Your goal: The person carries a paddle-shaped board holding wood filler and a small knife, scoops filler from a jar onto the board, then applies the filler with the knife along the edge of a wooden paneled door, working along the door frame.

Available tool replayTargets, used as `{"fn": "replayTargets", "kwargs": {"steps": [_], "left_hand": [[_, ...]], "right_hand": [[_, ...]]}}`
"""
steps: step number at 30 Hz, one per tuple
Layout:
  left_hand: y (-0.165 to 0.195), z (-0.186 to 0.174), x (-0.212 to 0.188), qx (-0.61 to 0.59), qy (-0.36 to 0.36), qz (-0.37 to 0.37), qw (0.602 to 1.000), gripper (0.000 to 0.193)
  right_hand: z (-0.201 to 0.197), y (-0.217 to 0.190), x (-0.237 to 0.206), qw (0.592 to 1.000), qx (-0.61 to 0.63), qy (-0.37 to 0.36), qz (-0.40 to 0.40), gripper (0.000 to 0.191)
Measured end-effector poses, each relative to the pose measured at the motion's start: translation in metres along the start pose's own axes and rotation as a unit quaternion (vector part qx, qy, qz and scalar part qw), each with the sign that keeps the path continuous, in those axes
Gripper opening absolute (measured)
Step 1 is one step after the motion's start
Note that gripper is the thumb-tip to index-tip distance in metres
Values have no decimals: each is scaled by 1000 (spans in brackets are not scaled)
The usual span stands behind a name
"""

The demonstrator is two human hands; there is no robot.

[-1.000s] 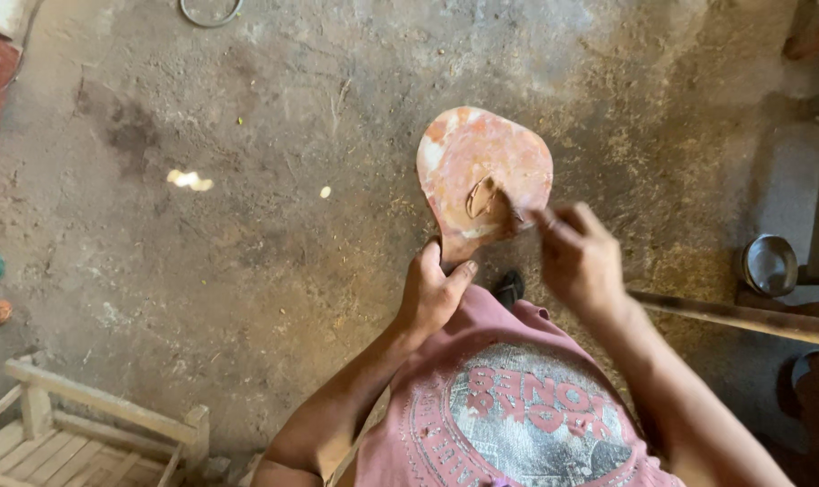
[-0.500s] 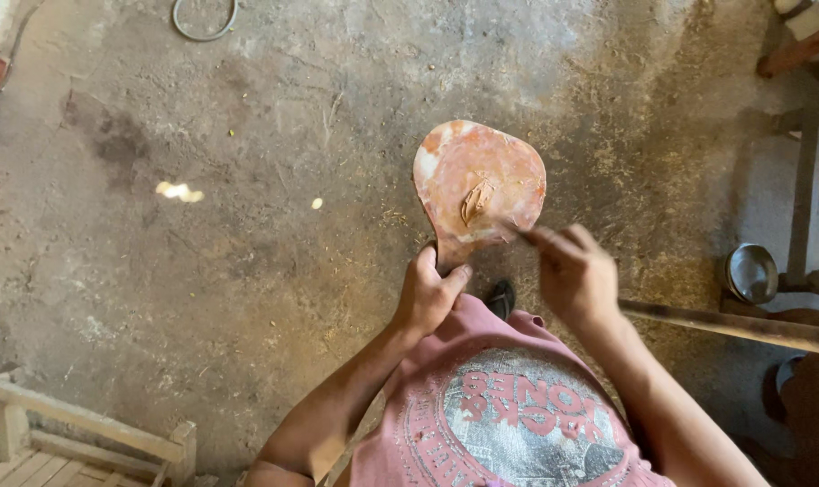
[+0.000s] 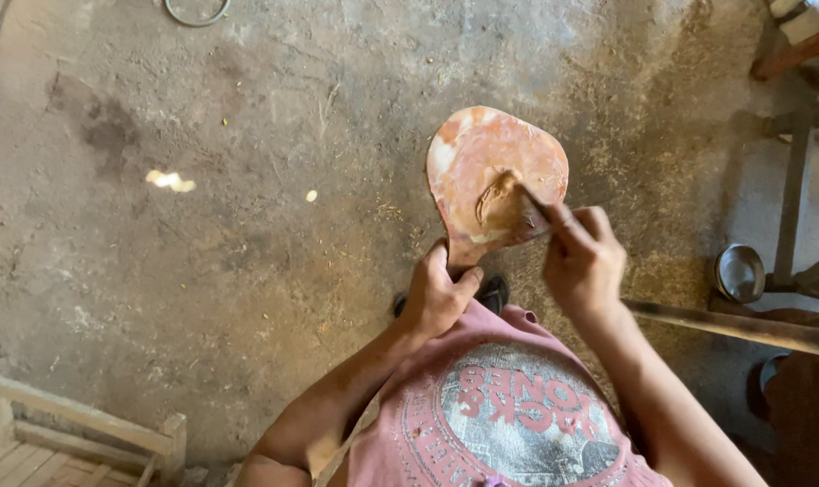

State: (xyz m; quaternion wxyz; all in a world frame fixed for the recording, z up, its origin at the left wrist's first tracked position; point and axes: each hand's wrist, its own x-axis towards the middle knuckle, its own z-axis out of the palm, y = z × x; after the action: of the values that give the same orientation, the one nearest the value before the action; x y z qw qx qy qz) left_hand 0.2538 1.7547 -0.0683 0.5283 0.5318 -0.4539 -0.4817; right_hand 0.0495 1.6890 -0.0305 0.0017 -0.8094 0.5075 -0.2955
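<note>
My left hand (image 3: 438,293) grips the handle of a flat paddle-shaped board (image 3: 495,171), pinkish-orange and smeared with a blob of tan paste near its middle. The board is held out over the dirt floor in front of my pink shirt. My right hand (image 3: 583,257) holds a thin flat tool (image 3: 534,209) whose tip rests in the paste on the board.
A metal bowl (image 3: 739,272) sits on the floor at the right beside dark furniture legs (image 3: 793,194). A long wooden bar (image 3: 743,326) runs out to the right. A light wooden frame (image 3: 76,424) is at bottom left, a wire ring (image 3: 196,11) at the top.
The view has drifted slightly, so floor items have slid left. My right hand has shifted the tool a little across the paste while the left keeps its hold on the board.
</note>
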Motion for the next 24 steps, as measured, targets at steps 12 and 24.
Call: {"fn": "replayTargets", "kwargs": {"steps": [12, 24], "left_hand": [[-13, -6, -3, 24, -30, -8, 999, 28], [-10, -2, 0, 50, -4, -10, 999, 27]], "right_hand": [[-1, 1, 8, 1000, 26, -1, -4, 26], [-8, -6, 5, 999, 6, -25, -19, 28]]}}
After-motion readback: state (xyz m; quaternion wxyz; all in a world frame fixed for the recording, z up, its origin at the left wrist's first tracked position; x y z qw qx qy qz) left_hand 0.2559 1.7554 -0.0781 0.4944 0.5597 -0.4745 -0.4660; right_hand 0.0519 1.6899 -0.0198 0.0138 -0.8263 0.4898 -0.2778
